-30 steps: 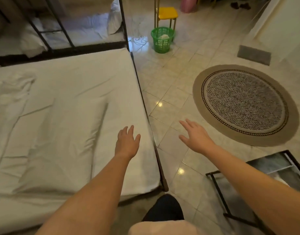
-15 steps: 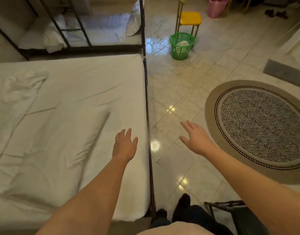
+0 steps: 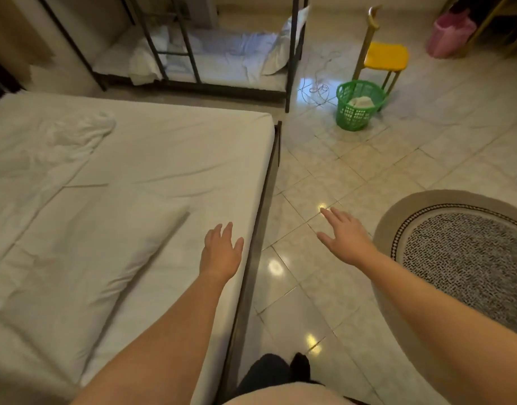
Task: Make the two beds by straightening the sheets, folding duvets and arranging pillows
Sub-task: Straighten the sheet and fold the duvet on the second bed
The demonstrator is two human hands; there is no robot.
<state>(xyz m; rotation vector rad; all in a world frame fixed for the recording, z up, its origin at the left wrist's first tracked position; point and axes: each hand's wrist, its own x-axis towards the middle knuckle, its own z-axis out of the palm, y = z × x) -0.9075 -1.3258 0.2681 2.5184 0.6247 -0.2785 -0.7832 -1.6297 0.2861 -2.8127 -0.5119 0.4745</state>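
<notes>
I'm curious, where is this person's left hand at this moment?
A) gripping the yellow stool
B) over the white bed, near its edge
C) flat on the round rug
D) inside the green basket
B: the left hand is spread with straight fingers over the white sheet close to the bed's edge and holds nothing, while the right hand reaches out over the floor tiles.
</notes>
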